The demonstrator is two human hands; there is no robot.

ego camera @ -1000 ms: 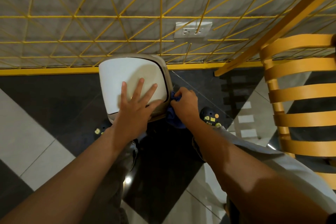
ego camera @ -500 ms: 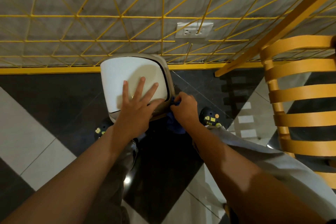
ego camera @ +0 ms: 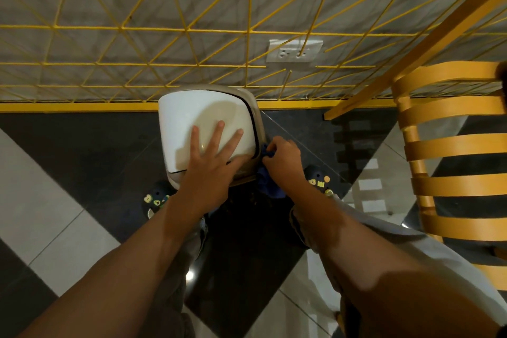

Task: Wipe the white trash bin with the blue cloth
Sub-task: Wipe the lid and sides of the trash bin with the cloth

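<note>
Bin (ego camera: 181, 129) – white, rounded lid with a greyish rim, standing on the floor (ego camera: 82, 145) at the middle of the view, its far side close against the wall base.

Left grip (ego camera: 211, 167) – flat on the near half of the lid, fingers straight and spread, holding nothing.

Right grip (ego camera: 282, 156) – fingers curled round the cloth (ego camera: 270, 186), pressed to the bin's right side at its near corner.

Cloth: dark blue, bunched. One fold shows at the fingertips against the rim, and the rest hangs below the wrist, beside the bin.

Floor: glossy tiles, black and pale grey in diagonal bands.

Shoes: dark, with small coloured badges. One (ego camera: 155, 197) is near-left of the bin, one (ego camera: 318, 177) near-right.

Wall: grey, covered by a yellow wire grid (ego camera: 164, 35) of triangles, with a yellow strip along the base.

Socket (ego camera: 294, 51): white plate on the wall, far-right of the bin, behind the grid.

Chair (ego camera: 452, 145): curved orange slats at the right edge, well apart from the bin.
</note>
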